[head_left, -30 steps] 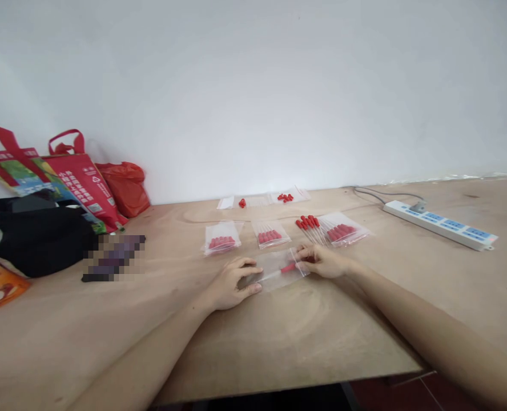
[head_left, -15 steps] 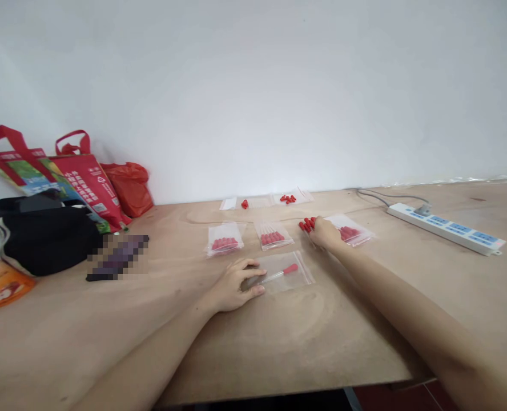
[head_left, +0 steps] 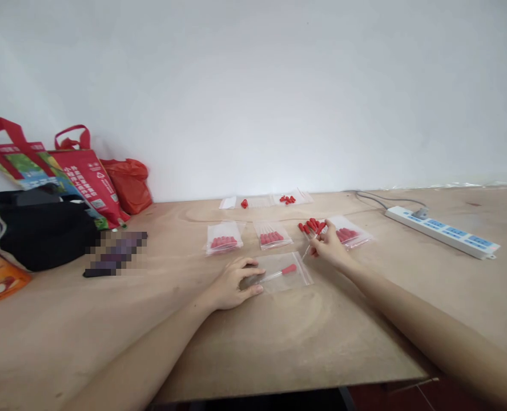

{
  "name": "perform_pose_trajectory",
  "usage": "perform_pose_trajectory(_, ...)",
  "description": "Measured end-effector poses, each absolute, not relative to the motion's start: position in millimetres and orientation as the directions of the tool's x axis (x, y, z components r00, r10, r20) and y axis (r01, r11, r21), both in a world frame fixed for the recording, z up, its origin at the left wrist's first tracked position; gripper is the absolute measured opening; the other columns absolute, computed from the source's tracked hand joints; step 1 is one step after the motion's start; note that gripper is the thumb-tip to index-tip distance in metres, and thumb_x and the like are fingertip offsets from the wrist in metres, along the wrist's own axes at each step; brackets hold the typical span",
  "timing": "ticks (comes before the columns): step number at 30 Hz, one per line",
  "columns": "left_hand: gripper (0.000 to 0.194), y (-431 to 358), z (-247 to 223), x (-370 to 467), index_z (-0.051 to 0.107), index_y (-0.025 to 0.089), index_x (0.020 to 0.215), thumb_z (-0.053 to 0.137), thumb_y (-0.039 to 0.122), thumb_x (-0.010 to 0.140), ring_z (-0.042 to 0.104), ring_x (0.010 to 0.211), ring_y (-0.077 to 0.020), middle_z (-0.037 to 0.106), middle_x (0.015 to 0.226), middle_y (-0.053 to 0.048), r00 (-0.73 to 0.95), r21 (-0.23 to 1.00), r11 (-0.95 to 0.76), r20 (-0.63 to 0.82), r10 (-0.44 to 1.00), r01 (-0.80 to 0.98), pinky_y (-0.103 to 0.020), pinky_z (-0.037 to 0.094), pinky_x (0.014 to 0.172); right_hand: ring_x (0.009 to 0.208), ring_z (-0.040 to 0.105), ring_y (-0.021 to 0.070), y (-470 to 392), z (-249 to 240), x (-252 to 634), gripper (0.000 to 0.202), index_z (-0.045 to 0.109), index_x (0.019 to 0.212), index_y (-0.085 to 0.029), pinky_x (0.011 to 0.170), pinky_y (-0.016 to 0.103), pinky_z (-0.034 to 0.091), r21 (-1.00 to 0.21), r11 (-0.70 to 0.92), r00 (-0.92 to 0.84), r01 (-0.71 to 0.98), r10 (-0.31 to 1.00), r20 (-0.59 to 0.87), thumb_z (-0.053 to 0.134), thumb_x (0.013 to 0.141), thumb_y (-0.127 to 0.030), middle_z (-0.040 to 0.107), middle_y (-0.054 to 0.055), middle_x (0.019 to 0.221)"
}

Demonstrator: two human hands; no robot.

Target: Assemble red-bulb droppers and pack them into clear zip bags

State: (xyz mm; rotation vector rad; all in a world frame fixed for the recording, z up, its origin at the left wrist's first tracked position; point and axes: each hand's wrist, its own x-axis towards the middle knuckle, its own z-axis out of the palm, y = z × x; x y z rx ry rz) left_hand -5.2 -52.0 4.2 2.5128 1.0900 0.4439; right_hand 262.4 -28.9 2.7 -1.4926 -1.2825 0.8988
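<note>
My left hand [head_left: 235, 283] grips the left end of a clear zip-lock bag [head_left: 279, 285], its thumb and fingers curled around that edge. Inside the bag lies one dropper [head_left: 288, 269] with a red bulb. Up and to the right, my right hand [head_left: 331, 244] pinches another dropper [head_left: 321, 227]; its thin clear tube slants down toward the bag's opening side. Several loose red-bulbed droppers [head_left: 307, 228] lie just beyond those fingers. Filled bags of droppers sit around: one at the left [head_left: 224, 242], one in the middle [head_left: 272, 236], and some at the right [head_left: 348, 233], partly behind my right hand.
Small red bulbs [head_left: 288, 199] and clear bags lie along the wall. A white power strip [head_left: 442, 231] with a plugged-in cable is at the right. Shopping bags [head_left: 93, 182], a black bag [head_left: 43, 237], an orange packet [head_left: 0, 279] and a blurred-out flat item [head_left: 119, 254] occupy the left.
My right hand has drawn back slightly from the loose droppers, and one dropper now shows between its fingers, tube pointing down-left. My left hand stays on the bag.
</note>
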Motion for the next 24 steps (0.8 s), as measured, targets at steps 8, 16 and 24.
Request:
perform_pose_trajectory(8, 0.036, -53.0, 7.8, -3.4, 0.055, 0.028, 0.111, 0.054, 0.040, 0.077, 0.043, 0.112, -0.0229, 0.046, 0.120, -0.005, 0.649, 0.444, -0.624, 0.116, 0.752, 0.643, -0.041, 0.032, 0.096, 0.051, 0.055, 0.0133, -37.3, -15.3, 243.9, 0.050, 0.021, 0.106, -0.022, 0.052, 0.028, 0.051, -0.998, 0.039, 0.295, -0.050, 0.955, 0.023, 0.054, 0.068, -0.018, 0.049, -0.007, 0.060)
perform_pose_trajectory(16, 0.037, -50.8, 2.7, -5.4, 0.054, 0.027, 0.112, 0.053, 0.041, 0.078, 0.043, 0.112, -0.0227, 0.046, 0.120, -0.006, 0.660, 0.434, -0.642, 0.133, 0.740, 0.632, -0.041, 0.032, 0.097, 0.041, 0.049, 0.0107, -34.8, -10.8, 272.0, 0.052, 0.023, 0.110, -0.020, 0.042, 0.023, 0.042, -0.977, 0.121, 0.430, 0.178, 0.883, 0.188, 0.053, 0.067, -0.019, 0.044, -0.010, 0.053)
perform_pose_trajectory(24, 0.046, -52.8, 4.7, -4.8, 0.045, 0.025, 0.120, 0.053, 0.040, 0.077, 0.042, 0.112, -0.0220, 0.046, 0.122, -0.005, 0.654, 0.439, -0.642, 0.149, 0.742, 0.628, -0.039, 0.032, 0.097, 0.048, 0.054, 0.0127, -48.8, -14.8, 240.9, 0.035, 0.027, 0.093, -0.024, 0.046, 0.026, 0.046, -0.986, 0.037, 0.258, -0.160, 0.966, -0.005, 0.054, 0.070, -0.028, 0.055, -0.004, 0.062)
